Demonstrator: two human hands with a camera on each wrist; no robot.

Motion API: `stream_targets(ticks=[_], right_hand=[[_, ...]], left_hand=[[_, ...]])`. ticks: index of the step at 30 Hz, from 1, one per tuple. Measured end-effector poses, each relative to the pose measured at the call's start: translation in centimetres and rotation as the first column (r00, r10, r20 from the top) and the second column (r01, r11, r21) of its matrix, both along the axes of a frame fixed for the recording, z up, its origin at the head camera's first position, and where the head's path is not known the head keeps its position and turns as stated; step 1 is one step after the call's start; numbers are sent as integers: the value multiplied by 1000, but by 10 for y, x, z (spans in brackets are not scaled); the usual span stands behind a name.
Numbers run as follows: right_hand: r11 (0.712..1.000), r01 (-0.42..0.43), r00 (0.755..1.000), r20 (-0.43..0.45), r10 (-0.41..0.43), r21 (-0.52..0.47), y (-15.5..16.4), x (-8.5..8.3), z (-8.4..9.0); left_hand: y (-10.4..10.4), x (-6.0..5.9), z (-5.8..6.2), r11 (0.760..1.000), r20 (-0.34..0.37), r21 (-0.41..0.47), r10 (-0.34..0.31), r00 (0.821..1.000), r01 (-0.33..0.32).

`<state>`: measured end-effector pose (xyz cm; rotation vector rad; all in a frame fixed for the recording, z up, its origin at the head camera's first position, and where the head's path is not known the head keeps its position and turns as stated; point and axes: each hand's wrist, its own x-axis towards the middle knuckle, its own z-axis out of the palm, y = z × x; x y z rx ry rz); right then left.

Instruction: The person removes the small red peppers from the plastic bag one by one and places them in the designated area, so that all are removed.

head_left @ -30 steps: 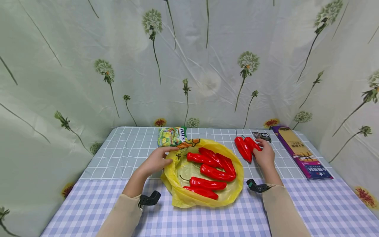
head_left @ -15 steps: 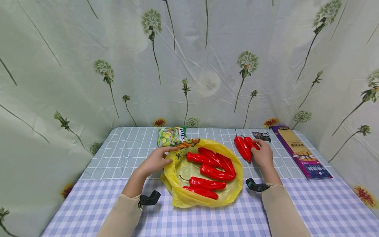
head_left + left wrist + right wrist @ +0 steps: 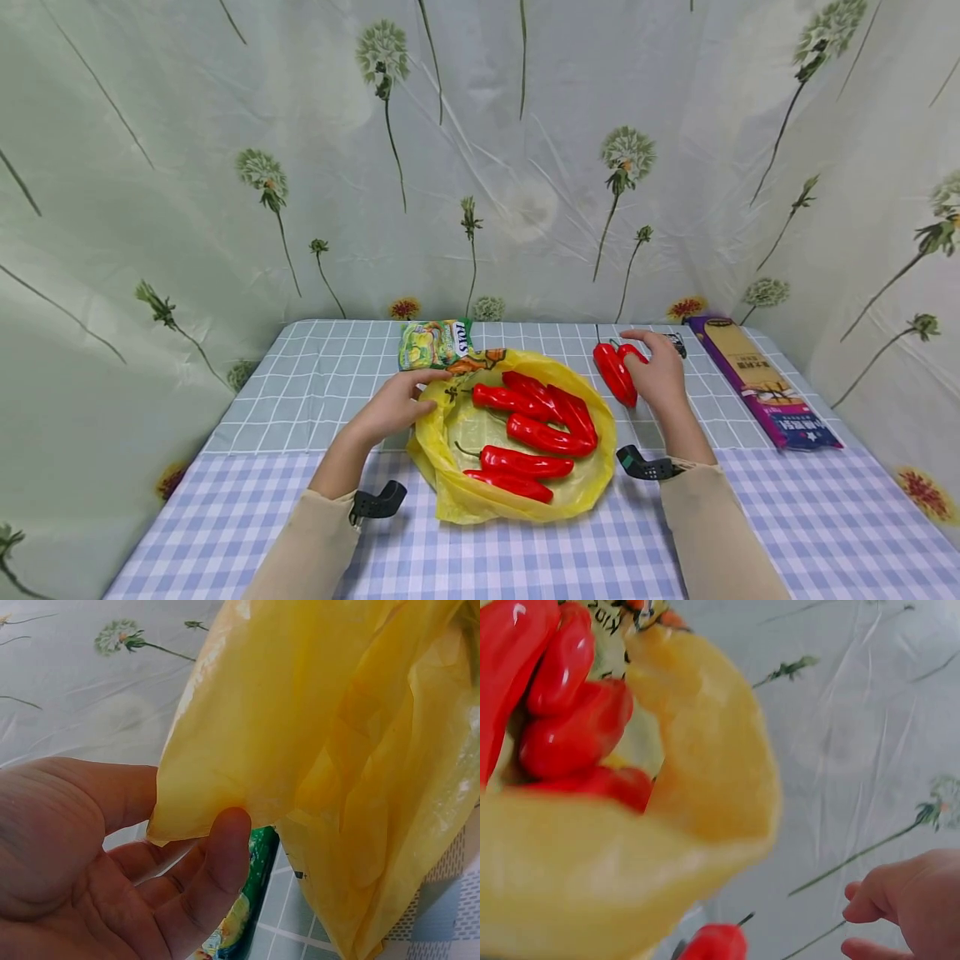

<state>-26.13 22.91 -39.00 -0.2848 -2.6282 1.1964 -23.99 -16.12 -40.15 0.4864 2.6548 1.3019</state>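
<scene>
A yellow plastic bag (image 3: 457, 492) lies open on the checked tablecloth, with several red peppers (image 3: 547, 437) inside. My left hand (image 3: 397, 404) pinches the bag's left rim; the left wrist view shows my thumb (image 3: 217, 855) pressing the yellow film (image 3: 337, 712) against my fingers. Two more red peppers (image 3: 613, 375) lie on the cloth to the right of the bag. My right hand (image 3: 658, 371) hovers just right of them, fingers loosely arched and holding nothing. In the right wrist view that hand (image 3: 907, 907) is apart from a pepper (image 3: 716, 945), with the bag (image 3: 705, 772) blurred in front.
A green snack packet (image 3: 437, 344) lies behind the bag's left rim. A long purple box (image 3: 757, 383) lies at the right, and a small dark packet (image 3: 677, 342) peeks out behind my right hand. Flowered curtains close in the table's back and sides.
My right hand has lifted off the two loose peppers and shifted slightly forward and left, its fingers now arched above them. The left hand and the bag have stayed put.
</scene>
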Motion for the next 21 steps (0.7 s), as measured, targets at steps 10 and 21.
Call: stream_targets(ticks=[10,21], right_hand=[[980,-199,980,-29,199,-14,-21,12,23],[932,-358,931,-52,361,61,-36,23,35]], left_hand=[[1,1,0,1000,8,3,10,1000,-10],[1,1,0,1000,19,8,13,1000,-13]])
